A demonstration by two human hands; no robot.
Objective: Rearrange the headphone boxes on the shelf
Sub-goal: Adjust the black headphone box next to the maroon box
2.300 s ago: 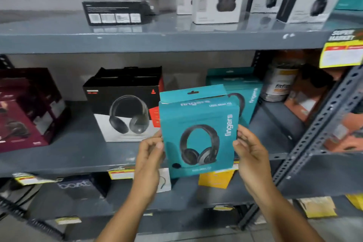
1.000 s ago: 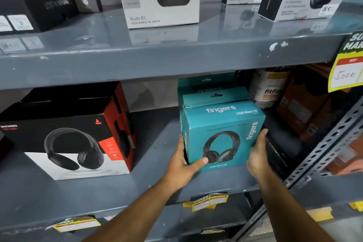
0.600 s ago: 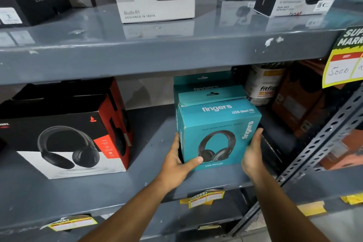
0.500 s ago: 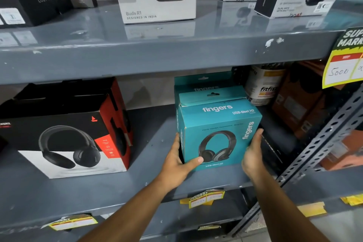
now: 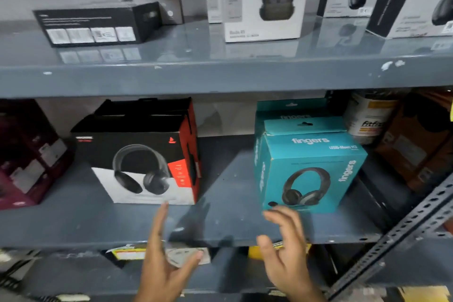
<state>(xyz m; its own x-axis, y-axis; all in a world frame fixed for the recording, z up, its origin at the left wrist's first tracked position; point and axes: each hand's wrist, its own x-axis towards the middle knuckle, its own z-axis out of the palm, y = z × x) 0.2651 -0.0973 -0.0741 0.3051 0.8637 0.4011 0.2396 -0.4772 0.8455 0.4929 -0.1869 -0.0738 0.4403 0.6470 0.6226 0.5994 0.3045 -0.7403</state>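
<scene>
A teal headphone box (image 5: 308, 169) stands on the middle shelf (image 5: 220, 223), right of centre, in front of a second teal box (image 5: 289, 109). To its left stands a black, white and red headphone box (image 5: 144, 154). My left hand (image 5: 164, 262) is open, fingers spread, below and between the two boxes, touching neither. My right hand (image 5: 286, 250) is open too, just in front of the teal box's lower edge, its fingertips near the box without gripping it.
A maroon box (image 5: 27, 159) stands at the far left. A jar (image 5: 370, 117) and orange packages (image 5: 416, 144) sit at the right behind a perforated upright (image 5: 404, 228). Earbud boxes (image 5: 262, 0) and a flat black box (image 5: 98, 23) line the upper shelf.
Both hands have let go of the teal box and drawn back toward me and to the left. The box stays on the shelf in front of the other teal box.
</scene>
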